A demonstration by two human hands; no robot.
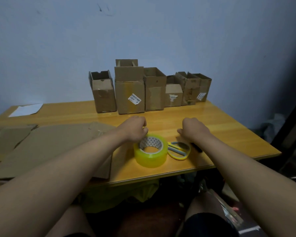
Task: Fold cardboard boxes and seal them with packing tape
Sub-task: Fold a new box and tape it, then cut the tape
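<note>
Both hands hang over the bench point(229, 132). The left hand point(135, 129) and right hand point(194, 128) are curled; what each grip holds, I cannot tell. Tape point(150, 150) and scissors point(179, 150) lie below, boxes point(129, 89) behind, flat cardboard point(58, 142) left.

Quick tally of the desk stuff

Six open cardboard boxes point(129, 89) lined up at the back, two flattened cardboard sheets point(58, 144) on the left — plus one roll of tape point(150, 150), one pair of yellow scissors point(179, 150), one white paper point(26, 109) and one dark marker-looking thing point(197, 148).
</note>
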